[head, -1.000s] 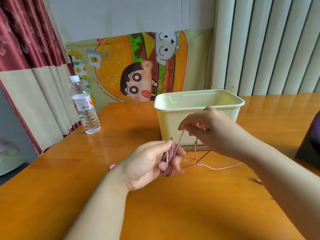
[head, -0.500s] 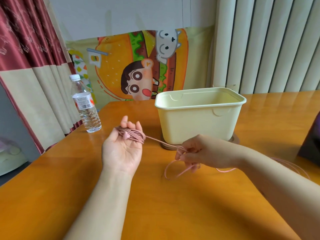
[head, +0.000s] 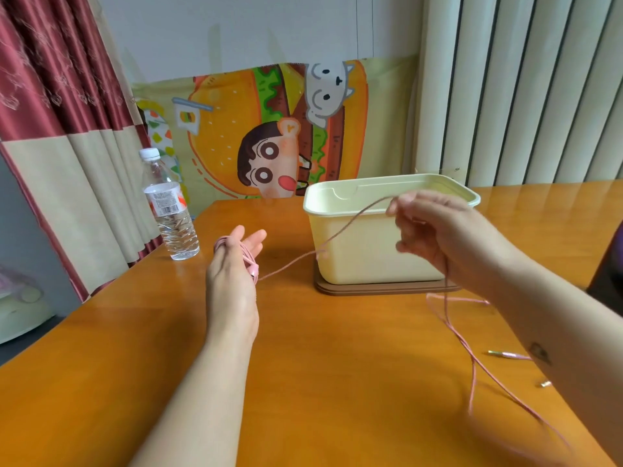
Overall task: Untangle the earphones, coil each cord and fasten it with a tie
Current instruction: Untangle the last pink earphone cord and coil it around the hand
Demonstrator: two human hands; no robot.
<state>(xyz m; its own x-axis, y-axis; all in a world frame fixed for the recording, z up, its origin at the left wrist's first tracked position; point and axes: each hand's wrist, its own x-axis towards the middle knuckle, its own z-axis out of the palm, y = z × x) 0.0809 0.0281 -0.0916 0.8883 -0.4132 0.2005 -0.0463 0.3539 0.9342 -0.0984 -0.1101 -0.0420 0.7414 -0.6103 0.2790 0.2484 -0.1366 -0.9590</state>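
A pink earphone cord [head: 340,230] runs between my two hands above the orange wooden table [head: 303,382]. My left hand [head: 232,278] is held out with straight fingers, and several loops of the cord are wound around it. My right hand [head: 438,237] is raised in front of the tub and pinches the cord between thumb and fingertips. From there the loose end [head: 453,328] drops to the table and trails toward the near right edge. A pink jack plug [head: 505,354] lies on the table by my right forearm.
A pale yellow plastic tub [head: 364,264] stands on a brown base [head: 371,290] at the table's centre back. A water bottle [head: 172,210] stands at the far left corner. A dark object [head: 608,264] sits at the right edge. A small gold piece [head: 544,384] lies near the plug.
My right hand has risen from the table to the height of the tub's rim, pulling the cord into a long strand. My left hand has turned its back up, the loops still around it.
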